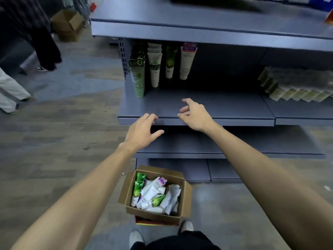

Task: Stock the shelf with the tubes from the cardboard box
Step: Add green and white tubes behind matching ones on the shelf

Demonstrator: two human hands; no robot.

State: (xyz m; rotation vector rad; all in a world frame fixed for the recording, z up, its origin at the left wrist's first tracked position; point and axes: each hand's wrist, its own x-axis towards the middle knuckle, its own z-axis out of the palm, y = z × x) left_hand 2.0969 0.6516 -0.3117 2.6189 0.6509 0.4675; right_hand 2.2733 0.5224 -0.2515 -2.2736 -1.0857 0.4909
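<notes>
An open cardboard box (182, 201) stands on the floor by my feet, filled with several white and green tubes (153, 193). Above it, a grey shelf (225, 109) holds rows of upright tubes (155, 69) at its left end. My left hand (142, 130) hovers at the shelf's front edge with its fingers spread and nothing in it. My right hand (193, 112) is over the front of the shelf, fingers curled apart, also holding nothing.
Stacked pale packets (295, 85) lie on the shelf at the right. Another grey shelf (198, 17) juts out above, and lower shelves (234, 147) sit below. A second cardboard box (66, 24) and people's legs (45, 44) are on the floor at the left.
</notes>
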